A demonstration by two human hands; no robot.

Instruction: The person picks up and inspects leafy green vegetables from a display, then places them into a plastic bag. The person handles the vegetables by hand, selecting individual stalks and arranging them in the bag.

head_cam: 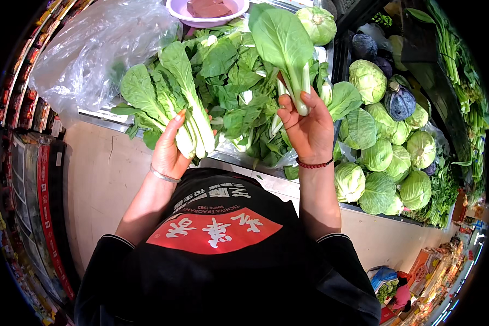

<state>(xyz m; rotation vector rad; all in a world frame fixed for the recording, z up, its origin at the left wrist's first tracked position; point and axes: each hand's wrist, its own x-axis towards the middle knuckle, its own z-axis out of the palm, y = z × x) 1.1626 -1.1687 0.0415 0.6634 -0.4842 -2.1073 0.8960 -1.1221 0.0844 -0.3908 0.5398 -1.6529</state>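
Note:
Several stalks of leafy greens with pale stems [187, 118] are gathered in my left hand [172, 142], thumb across the front and fingers mostly hidden behind. Raised over the display, my right hand [307, 126] grips a single bok choy-like stalk [285, 49] near its white base, its broad leaf pointing away from me. Between and beyond the hands lies a heap of loose greens [236, 81], leaves and white stems jumbled together. Another broad green leaf [344, 100] lies just right of my right hand.
Crumpled clear plastic [102, 53] covers the left end of the display. A lilac bowl [175, 10] holds dark red blocks at the back. Green cabbages [377, 155] are piled at right, near bundled greens [452, 61]. Store shelves [24, 81] stand left; a person [401, 295] is lower right.

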